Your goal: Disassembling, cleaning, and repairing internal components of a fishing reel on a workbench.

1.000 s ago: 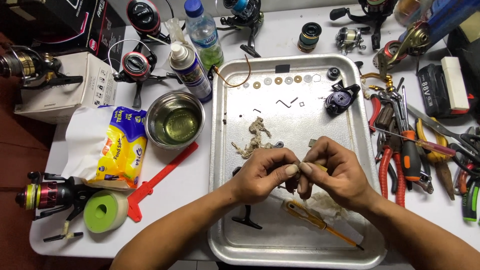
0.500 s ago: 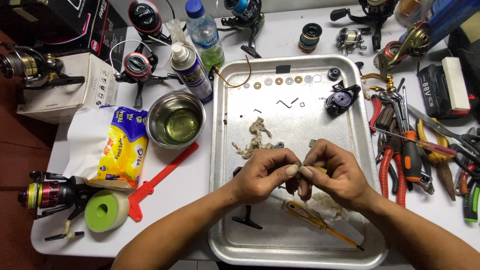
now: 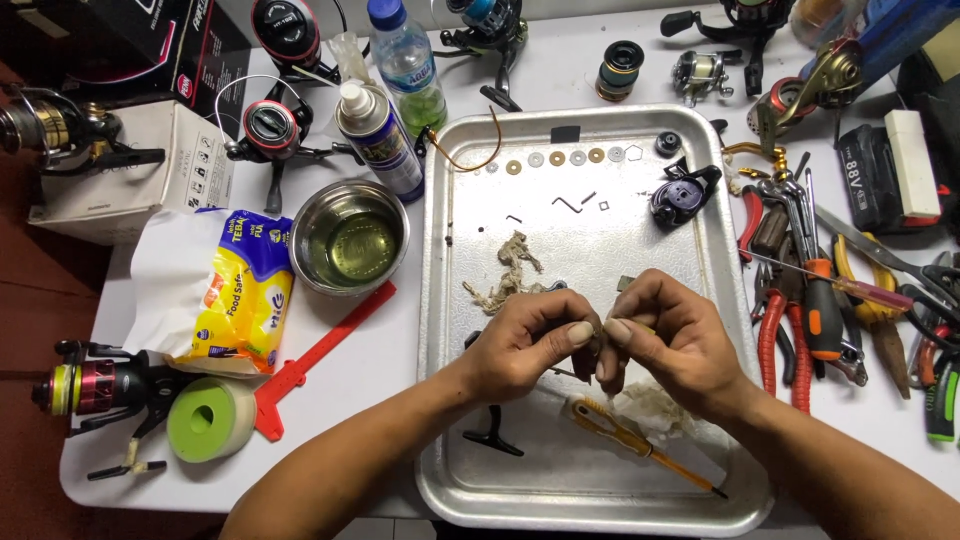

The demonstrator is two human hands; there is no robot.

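Starting at your left, a fishing reel [image 3: 95, 388] lies at the table edge beside a green tape roll [image 3: 207, 418] and a red plastic caliper [image 3: 320, 352], with a steel bowl of oily liquid [image 3: 350, 237] above them, all well apart from your work. Over the metal tray [image 3: 455, 300], your left hand [image 3: 525, 343] is closed in a pinch, thumb and forefinger pressed on a tiny part [image 3: 601, 331] that is almost hidden between the fingertips; what it is cannot be told. Your right hand [image 3: 668, 338] meets it from the other side, also pinched shut on that same small part, so the two hands touch at the thumbs just above the tray's middle. This looks like a fine cleaning or fitting step on a small reel component, and the next move would call for a steady two-handed grip held low over the tray, so a slip drops the piece inside it. An orange-handled brush [image 3: 625, 440] lies just beneath your right hand, and pliers [image 3: 786, 345] wait right of the tray. Compared with a second ago, almost nothing differs: both hands stay pinched in the same spot and the tray's contents lie as they were.
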